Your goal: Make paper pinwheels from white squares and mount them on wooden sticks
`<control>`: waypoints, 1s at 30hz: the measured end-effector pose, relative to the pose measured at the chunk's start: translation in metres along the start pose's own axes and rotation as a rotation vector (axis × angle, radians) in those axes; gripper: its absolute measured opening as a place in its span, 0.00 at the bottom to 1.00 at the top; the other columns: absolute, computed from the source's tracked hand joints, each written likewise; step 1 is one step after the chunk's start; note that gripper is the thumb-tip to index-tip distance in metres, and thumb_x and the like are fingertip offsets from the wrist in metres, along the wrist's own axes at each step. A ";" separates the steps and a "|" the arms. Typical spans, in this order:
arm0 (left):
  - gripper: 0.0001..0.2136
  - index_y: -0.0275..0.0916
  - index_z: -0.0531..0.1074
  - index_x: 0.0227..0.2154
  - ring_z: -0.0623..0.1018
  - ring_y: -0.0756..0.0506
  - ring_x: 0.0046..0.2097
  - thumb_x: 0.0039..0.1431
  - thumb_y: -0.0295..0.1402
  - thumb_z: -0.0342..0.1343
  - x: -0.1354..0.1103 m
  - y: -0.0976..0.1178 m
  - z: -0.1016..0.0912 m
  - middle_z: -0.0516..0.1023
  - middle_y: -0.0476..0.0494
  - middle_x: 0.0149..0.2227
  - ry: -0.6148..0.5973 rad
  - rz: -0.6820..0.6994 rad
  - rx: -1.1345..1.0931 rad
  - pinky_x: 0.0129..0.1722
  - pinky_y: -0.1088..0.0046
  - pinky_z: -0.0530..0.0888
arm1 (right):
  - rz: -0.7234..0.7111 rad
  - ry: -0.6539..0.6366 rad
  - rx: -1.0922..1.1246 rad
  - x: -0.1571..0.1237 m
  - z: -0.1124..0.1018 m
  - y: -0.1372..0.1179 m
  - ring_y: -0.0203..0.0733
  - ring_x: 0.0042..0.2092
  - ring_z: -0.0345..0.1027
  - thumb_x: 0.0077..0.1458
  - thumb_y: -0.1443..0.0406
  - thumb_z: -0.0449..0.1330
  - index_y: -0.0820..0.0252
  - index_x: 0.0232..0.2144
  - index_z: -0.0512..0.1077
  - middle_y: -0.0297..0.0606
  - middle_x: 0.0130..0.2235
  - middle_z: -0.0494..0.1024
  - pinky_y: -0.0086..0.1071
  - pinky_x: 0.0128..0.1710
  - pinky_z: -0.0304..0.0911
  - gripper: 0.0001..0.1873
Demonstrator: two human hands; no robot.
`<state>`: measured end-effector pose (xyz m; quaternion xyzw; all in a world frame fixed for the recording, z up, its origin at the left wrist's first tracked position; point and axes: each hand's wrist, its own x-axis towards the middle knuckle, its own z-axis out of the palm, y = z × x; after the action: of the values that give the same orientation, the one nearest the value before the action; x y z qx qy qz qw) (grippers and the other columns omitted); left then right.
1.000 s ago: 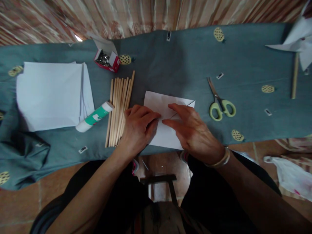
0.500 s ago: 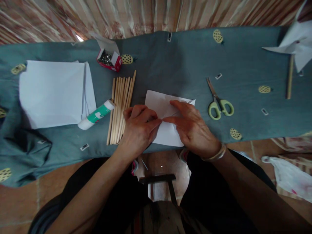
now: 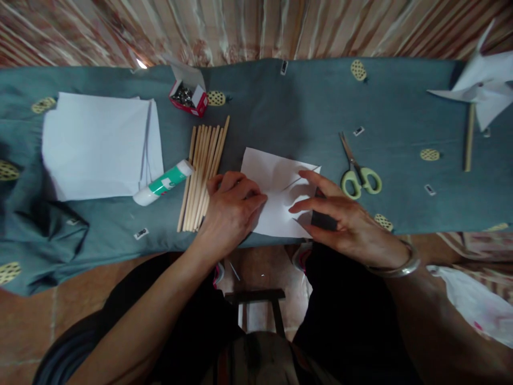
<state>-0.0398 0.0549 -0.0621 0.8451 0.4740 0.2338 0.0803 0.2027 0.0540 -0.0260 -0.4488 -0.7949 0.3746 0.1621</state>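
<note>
A square sheet of white paper lies at the table's front edge, with slits running in from its right corners. My left hand is closed at the sheet's left edge, thumb and curled fingers together on the paper. Over the right side of the sheet is my right hand, its fingers spread and nothing between them. Its fingertips are close above the paper or just touching; I cannot tell which. Just left of my left hand lies a row of wooden sticks. Scissors with green handles lie beyond my right hand.
A glue stick lies against a stack of white paper at the left. Behind the sticks stands an open red box of small metal pieces. A paper pinwheel on a stick rests at the far right of the cloth-covered table.
My right hand has pulled back to the right from the sheet's middle, and its fingers have spread. My left hand stays at the sheet's left edge. The view has shifted slightly.
</note>
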 end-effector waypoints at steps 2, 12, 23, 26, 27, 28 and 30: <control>0.09 0.44 0.80 0.35 0.72 0.39 0.48 0.64 0.32 0.54 0.000 0.000 0.000 0.81 0.45 0.38 0.003 0.000 0.003 0.46 0.54 0.62 | -0.002 -0.010 0.044 0.000 -0.002 -0.001 0.54 0.69 0.51 0.54 0.66 0.62 0.50 0.37 0.77 0.32 0.68 0.57 0.54 0.67 0.51 0.08; 0.09 0.43 0.80 0.36 0.72 0.39 0.47 0.65 0.33 0.53 0.000 0.001 -0.002 0.81 0.45 0.38 0.000 0.011 0.011 0.46 0.54 0.62 | -0.012 0.222 0.034 0.018 0.023 -0.004 0.53 0.63 0.62 0.56 0.64 0.62 0.55 0.31 0.77 0.41 0.60 0.70 0.54 0.62 0.58 0.04; 0.10 0.42 0.80 0.37 0.71 0.39 0.48 0.65 0.36 0.54 0.002 0.003 -0.005 0.80 0.45 0.39 -0.041 -0.011 -0.031 0.48 0.54 0.61 | 0.041 0.355 -0.188 0.028 0.039 -0.001 0.55 0.63 0.61 0.50 0.66 0.64 0.54 0.28 0.75 0.37 0.59 0.70 0.53 0.63 0.58 0.01; 0.10 0.42 0.80 0.37 0.71 0.39 0.48 0.65 0.37 0.54 0.002 0.004 -0.006 0.81 0.45 0.39 -0.056 -0.019 -0.035 0.48 0.53 0.61 | 0.046 0.354 -0.187 0.028 0.038 -0.002 0.55 0.63 0.60 0.50 0.66 0.64 0.53 0.28 0.75 0.35 0.58 0.70 0.54 0.63 0.58 0.02; 0.10 0.43 0.80 0.37 0.72 0.39 0.48 0.65 0.37 0.53 0.002 0.004 -0.007 0.80 0.45 0.39 -0.061 -0.023 -0.036 0.48 0.53 0.61 | 0.050 0.350 -0.183 0.028 0.038 -0.002 0.55 0.63 0.60 0.50 0.65 0.65 0.52 0.29 0.75 0.35 0.58 0.70 0.54 0.63 0.58 0.02; 0.10 0.43 0.80 0.38 0.72 0.38 0.49 0.65 0.37 0.53 0.003 0.004 -0.007 0.80 0.45 0.39 -0.066 -0.025 -0.038 0.49 0.53 0.61 | 0.053 0.346 -0.179 0.028 0.037 -0.002 0.56 0.63 0.61 0.50 0.65 0.65 0.52 0.29 0.75 0.35 0.58 0.70 0.55 0.63 0.58 0.02; 0.10 0.43 0.80 0.37 0.72 0.38 0.49 0.65 0.37 0.53 0.003 0.004 -0.007 0.80 0.44 0.39 -0.073 -0.030 -0.046 0.49 0.52 0.61 | 0.055 0.337 -0.166 0.028 0.036 -0.003 0.56 0.63 0.60 0.51 0.65 0.65 0.52 0.30 0.76 0.36 0.58 0.71 0.56 0.63 0.57 0.02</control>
<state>-0.0392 0.0547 -0.0537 0.8439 0.4777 0.2126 0.1203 0.1645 0.0604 -0.0504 -0.5388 -0.7721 0.2317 0.2449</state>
